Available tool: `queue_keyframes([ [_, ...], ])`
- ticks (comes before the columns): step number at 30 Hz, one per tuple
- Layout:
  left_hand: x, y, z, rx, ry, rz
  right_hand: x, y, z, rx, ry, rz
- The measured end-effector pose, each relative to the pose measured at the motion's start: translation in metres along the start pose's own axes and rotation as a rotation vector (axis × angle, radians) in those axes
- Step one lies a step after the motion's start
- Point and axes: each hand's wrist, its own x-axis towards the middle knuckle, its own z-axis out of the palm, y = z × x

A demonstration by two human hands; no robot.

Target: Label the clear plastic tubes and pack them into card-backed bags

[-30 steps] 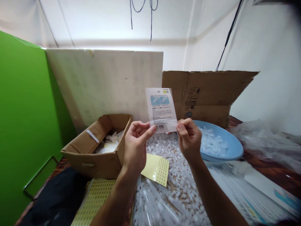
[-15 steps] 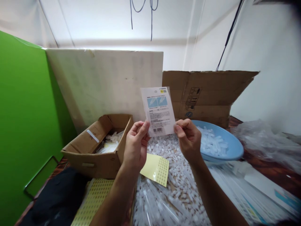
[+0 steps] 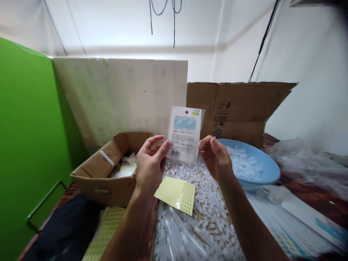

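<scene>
A printed packaging card (image 3: 185,134) in a clear plastic sleeve stands upright in front of me, with two blue pictures, small print and a barcode facing me. My left hand (image 3: 150,156) holds its lower left edge, thumb at the front and fingers partly hidden behind. My right hand (image 3: 216,156) is at the lower right edge, fingertips curled close to the sleeve and the thumb raised off it. Below the hands, a pale yellow sticker sheet (image 3: 174,194) lies on a wide heap of small white plastic pieces (image 3: 209,203).
An open cardboard box (image 3: 103,188) with white packages stands left, near yellow sticker sheets (image 3: 104,232) and a black cloth (image 3: 70,228). At right are a blue basin (image 3: 272,170) of white pieces, clear plastic bags (image 3: 307,163) and stacked flat packages (image 3: 274,217). Cardboard panels (image 3: 244,98) stand behind.
The card has turned more upright and dropped slightly. My right thumb has lifted off its corner, and my left hand has shifted a little left with its fingers loosened.
</scene>
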Motion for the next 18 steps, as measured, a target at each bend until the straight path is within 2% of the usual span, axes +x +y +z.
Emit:
queue_keyframes([
  [2,0.000,0.002,-0.002,0.046,-0.027,-0.013,-0.001,0.001,-0.005,-0.009,-0.086,0.078],
  [5,0.000,0.001,-0.005,0.088,-0.056,-0.019,-0.005,0.003,-0.008,-0.008,-0.153,0.111],
  [8,-0.001,-0.003,-0.006,0.157,-0.105,-0.029,-0.007,0.004,-0.005,0.047,-0.130,0.105],
  [10,-0.002,-0.007,-0.005,0.274,-0.130,0.028,-0.007,0.003,-0.001,0.092,-0.095,0.096],
  [12,-0.004,-0.007,-0.004,0.457,-0.125,0.229,-0.006,0.001,0.004,0.128,-0.072,0.083],
  [14,-0.004,-0.003,-0.006,0.645,-0.171,0.535,-0.005,-0.002,0.007,0.150,-0.067,0.087],
  [16,-0.003,0.004,-0.010,0.796,-0.356,0.807,-0.005,-0.005,0.009,0.175,-0.053,0.102],
  [18,-0.001,0.011,-0.015,0.944,-0.562,0.964,-0.005,-0.007,0.010,0.200,-0.035,0.121],
])
